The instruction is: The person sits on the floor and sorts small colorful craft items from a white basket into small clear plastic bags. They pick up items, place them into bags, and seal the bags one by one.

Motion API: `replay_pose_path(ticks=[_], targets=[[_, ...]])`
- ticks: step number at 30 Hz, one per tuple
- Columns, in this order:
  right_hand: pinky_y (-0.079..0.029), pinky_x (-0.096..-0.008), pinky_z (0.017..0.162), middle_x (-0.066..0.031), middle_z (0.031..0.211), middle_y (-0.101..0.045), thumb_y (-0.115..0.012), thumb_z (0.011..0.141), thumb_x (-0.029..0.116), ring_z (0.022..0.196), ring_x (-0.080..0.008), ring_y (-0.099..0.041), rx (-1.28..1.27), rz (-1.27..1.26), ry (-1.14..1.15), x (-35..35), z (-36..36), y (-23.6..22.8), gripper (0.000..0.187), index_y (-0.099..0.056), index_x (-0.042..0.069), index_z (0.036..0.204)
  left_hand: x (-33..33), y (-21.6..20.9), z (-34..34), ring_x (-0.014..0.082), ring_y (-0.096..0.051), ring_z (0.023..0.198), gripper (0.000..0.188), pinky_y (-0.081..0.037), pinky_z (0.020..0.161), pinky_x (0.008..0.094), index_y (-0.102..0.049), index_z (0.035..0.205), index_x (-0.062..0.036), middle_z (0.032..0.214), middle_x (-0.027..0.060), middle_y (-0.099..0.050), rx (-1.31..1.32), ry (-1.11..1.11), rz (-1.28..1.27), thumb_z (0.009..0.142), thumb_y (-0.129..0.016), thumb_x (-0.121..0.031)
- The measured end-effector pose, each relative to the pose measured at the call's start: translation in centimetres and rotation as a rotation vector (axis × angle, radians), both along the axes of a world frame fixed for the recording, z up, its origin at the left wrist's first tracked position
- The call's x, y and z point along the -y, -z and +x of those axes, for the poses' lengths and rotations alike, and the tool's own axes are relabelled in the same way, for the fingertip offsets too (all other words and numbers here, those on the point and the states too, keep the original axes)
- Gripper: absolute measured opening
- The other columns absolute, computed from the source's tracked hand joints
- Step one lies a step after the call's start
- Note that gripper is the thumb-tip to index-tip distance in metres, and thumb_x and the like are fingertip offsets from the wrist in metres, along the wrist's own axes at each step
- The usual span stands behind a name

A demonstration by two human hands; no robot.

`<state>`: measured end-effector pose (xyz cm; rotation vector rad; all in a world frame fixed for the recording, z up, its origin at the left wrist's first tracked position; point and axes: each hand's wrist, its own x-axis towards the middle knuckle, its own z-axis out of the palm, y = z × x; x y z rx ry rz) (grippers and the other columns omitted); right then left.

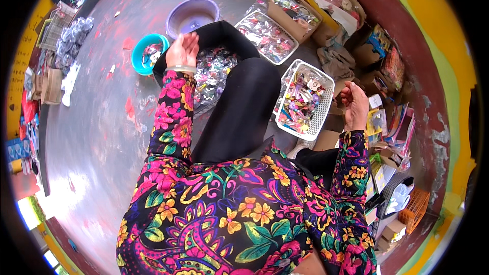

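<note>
My left hand (183, 51) is raised over my bent black-clad leg, fingers stretched out and nothing visible in it. Beside it stands a turquoise tub (136, 56) with a few small packets inside, and just beyond is a purple basin (170, 19). A heap of small clear-wrapped packets (216, 71) lies between my legs. My right hand (356, 106) hovers to the right of a white plastic basket (314, 136) of colourful small trinkets (303, 102). Its fingers are loosely bent and apart, with nothing seen in them.
Farther off, a second white basket (279, 61) holds wrapped packets next to a cardboard box (300, 34) of similar packets. Boxes and goods line the right wall, with an orange crate (413, 209) near the lower right. Grey plastic bags (74, 43) pile up at the left.
</note>
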<state>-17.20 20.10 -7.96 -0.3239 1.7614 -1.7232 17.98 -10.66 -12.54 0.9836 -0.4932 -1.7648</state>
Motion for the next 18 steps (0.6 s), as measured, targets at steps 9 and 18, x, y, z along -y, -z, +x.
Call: replay_pose_path(ticks=[9, 18], targets=[[-0.043, -0.0219, 0.057, -0.0041, 0.072, -0.062, -0.057, 0.084, 0.031, 0.063, -0.0107, -0.056, -0.013, -0.216, 0.086, -2.9, -1.6, -2.6, 0.029, -0.062, 0.003, 0.089, -14.0, -15.5, -18.2, 0.0146, -0.054, 0.072, 0.031, -0.043, 0.065, 0.0242, -0.058, 0.077, 0.0003, 0.084, 0.0111, -0.062, -0.098, 1.017, -0.83, 0.092, -0.043, -0.022], [-0.041, -0.0199, 0.055, -0.004, 0.073, -0.062, -0.054, 0.086, 0.023, 0.062, -0.0095, -0.056, -0.145, -0.09, 0.474, -19.7, -5.5, -2.0, 0.025, -0.062, 0.001, 0.091, -17.2, -5.9, -21.3, 0.035, -0.057, 0.076, 0.022, -0.045, 0.069, 0.0425, -0.061, 0.08, -0.0027, 0.076, 0.0193, -0.059, 0.756, 1.475, -1.616, 0.08, -0.052, -0.023]])
